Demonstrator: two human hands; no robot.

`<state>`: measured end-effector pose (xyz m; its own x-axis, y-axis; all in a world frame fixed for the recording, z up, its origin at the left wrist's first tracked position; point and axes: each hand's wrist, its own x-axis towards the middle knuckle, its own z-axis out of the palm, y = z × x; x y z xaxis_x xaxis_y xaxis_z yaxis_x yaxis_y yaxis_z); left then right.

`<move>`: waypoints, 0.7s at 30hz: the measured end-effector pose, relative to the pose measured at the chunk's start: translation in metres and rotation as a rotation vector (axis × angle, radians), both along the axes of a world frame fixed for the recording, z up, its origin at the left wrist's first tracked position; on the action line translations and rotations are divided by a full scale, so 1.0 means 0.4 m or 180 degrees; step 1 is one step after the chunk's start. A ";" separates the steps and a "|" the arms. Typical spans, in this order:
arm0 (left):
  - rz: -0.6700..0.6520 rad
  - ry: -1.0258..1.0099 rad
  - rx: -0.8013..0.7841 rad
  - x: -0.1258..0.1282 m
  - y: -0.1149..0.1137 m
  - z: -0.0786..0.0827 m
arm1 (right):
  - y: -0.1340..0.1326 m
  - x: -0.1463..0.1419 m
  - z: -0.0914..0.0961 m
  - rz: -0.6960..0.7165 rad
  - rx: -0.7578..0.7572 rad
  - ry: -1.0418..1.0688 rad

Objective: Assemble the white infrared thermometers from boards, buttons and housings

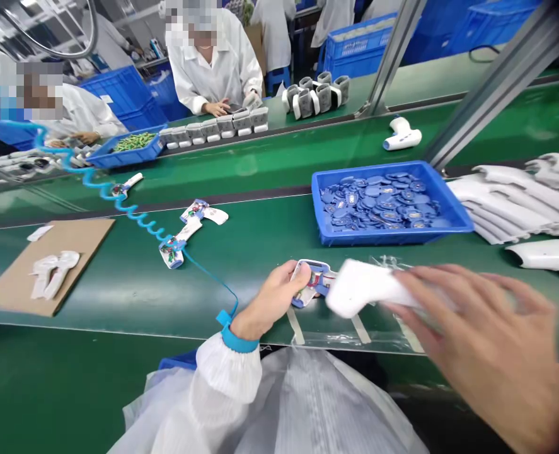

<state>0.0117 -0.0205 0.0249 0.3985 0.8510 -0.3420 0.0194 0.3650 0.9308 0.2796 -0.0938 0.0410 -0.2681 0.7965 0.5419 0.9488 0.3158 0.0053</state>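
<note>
My left hand [279, 293], with a blue wrist strap [239, 340] on its wrist, grips an opened thermometer-gun half [313, 282]. Its blue inner frame and some red and green wiring show. In my right hand [478, 321], blurred by motion, is a smooth white handheld-device shell [362, 289], held by its handle end. The shell's wide end overlaps the handle side of the opened half in this view; whether they touch I cannot tell. Further left on the bench lie two more opened halves with wiring [170, 252] [198, 211].
A blue tray [321, 234] of blue oval parts stands ahead, with stacked white shells [510, 202] to its right. A cardboard sheet [5, 284] carries white pieces at left. The coiled blue cord [140, 217] crosses the bench. Co-workers sit beyond the green conveyor [260, 164].
</note>
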 end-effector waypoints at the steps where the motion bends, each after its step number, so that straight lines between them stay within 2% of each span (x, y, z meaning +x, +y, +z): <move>1: -0.0047 -0.0071 0.0016 -0.001 -0.001 0.000 | 0.008 -0.048 0.006 0.0154 0.0124 -0.0163; 4: -0.0063 -0.0156 0.0142 -0.004 -0.004 -0.010 | 0.046 -0.153 0.004 0.0408 0.0162 -0.0377; 6: 0.0061 -0.0020 0.0237 -0.004 -0.009 -0.018 | 0.071 -0.179 -0.013 0.0458 -0.0122 -0.0159; 7: 0.0113 0.0099 0.0327 -0.005 -0.011 -0.021 | 0.081 -0.179 -0.023 0.0472 -0.0408 0.0090; 11: 0.0010 0.0426 0.0764 -0.015 -0.019 -0.018 | 0.107 -0.157 -0.037 0.0653 -0.2187 0.1742; 13: -0.0035 0.0481 0.0799 -0.021 -0.020 -0.012 | 0.116 -0.172 -0.027 0.0701 -0.2502 0.2414; 16: -0.0182 0.0775 0.0981 -0.020 -0.021 -0.009 | 0.131 -0.246 -0.013 0.0294 -0.1950 0.2691; 18: -0.0504 0.1052 0.1363 -0.012 -0.025 -0.014 | 0.143 -0.306 -0.013 0.0075 -0.1490 0.2417; 21: -0.0857 0.1595 0.1872 0.002 -0.029 -0.020 | 0.167 -0.368 -0.020 0.0155 -0.0924 0.1798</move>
